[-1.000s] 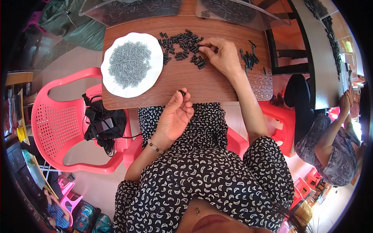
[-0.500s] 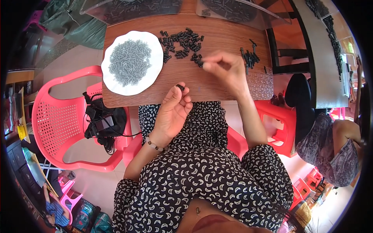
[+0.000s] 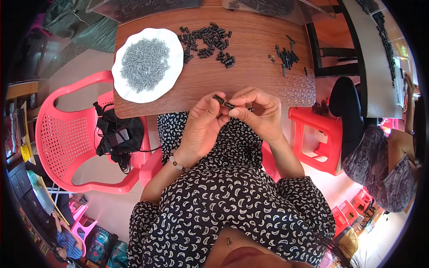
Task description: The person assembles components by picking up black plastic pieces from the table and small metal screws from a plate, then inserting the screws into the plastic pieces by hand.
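My left hand pinches a small black cylindrical part between thumb and fingers near the table's front edge. Close beside it, my right hand grips another small black part, its end next to the first one. Whether the two touch is too small to tell. Beyond my hands lies a loose pile of short black parts on the brown table. To the left, a white wavy-rimmed plate bears a heap of tiny silvery springs. Longer black pieces lie scattered at the right.
Clear bins with dark parts stand along the far edge. A pink chair at the left carries a black bag with cables. At the right are a red stool and a seated person beside another table.
My right hand has come from beside the black pile back toward me, bringing a small black part up to the one in my left hand.
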{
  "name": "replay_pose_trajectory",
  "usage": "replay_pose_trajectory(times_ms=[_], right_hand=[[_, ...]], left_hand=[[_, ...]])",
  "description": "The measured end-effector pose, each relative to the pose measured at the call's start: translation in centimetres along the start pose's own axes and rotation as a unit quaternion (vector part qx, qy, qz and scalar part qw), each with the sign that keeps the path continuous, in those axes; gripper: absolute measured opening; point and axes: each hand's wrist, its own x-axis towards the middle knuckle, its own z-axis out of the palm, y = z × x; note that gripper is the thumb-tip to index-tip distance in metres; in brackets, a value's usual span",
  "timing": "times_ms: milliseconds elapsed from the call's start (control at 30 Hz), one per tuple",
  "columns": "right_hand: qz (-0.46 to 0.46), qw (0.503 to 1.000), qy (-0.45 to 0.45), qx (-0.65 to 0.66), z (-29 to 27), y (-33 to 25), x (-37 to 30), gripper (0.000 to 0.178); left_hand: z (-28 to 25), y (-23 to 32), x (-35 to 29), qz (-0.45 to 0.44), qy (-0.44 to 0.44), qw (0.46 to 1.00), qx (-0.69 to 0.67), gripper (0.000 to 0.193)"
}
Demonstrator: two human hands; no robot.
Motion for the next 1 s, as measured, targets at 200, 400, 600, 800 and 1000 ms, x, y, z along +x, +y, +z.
replay_pose_trajectory(times_ms=[200,400,600,800,1000], right_hand=[[-0.09,0.977,-0.031,-0.19,-0.6,-0.9,0.1,0.014],[-0.135,0.942,-0.034,-0.306,-0.4,-1.7,-0.2,0.015],[-0.056,0.953,-0.011,-0.296,0.0,-2.1,-0.5,0.015],[-0.03,0.99,0.011,-0.14,-0.3,-0.3,-1.2,0.014],[0.024,0.999,0.007,-0.021,-0.4,-0.1,-1.6,0.017]], left_hand=[[-0.4,-0.1,-0.2,0.002,-0.002,1.0,0.028,0.025],[-0.9,-0.5,-0.2,-0.005,-0.002,0.999,0.045,0.025],[-0.9,-0.7,-0.4,-0.021,0.009,1.0,-0.003,0.025],[-0.8,-0.8,-0.4,-0.039,0.011,0.999,-0.028,0.025],[-0.8,-1.0,-0.5,-0.043,0.009,0.998,-0.041,0.024]])
